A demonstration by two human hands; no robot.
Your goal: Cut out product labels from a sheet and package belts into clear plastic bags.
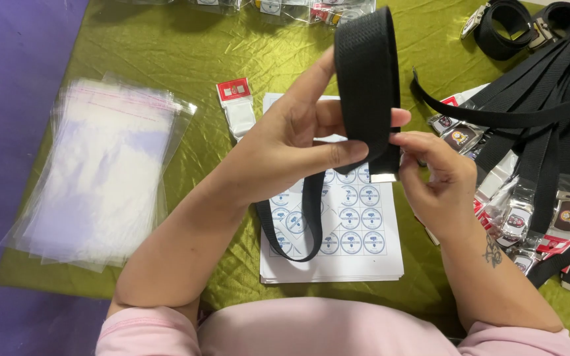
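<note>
My left hand (291, 142) grips a black woven belt (366, 72) that is coiled into a loop above the table. The belt's loose tail (311, 217) hangs down and curves across a sheet of round stickers (357, 227). My right hand (440, 181) pinches the belt's end near its metal tip (384, 177), just right of my left fingers. Both hands are over the middle of the green cloth (199, 53).
A stack of clear plastic bags (100, 171) lies on the left. A heap of black belts with metal buckles (542, 151) fills the right side. A small red-and-white card (235, 102) lies behind the sticker sheet. Coiled belts (516, 23) sit at the far right corner.
</note>
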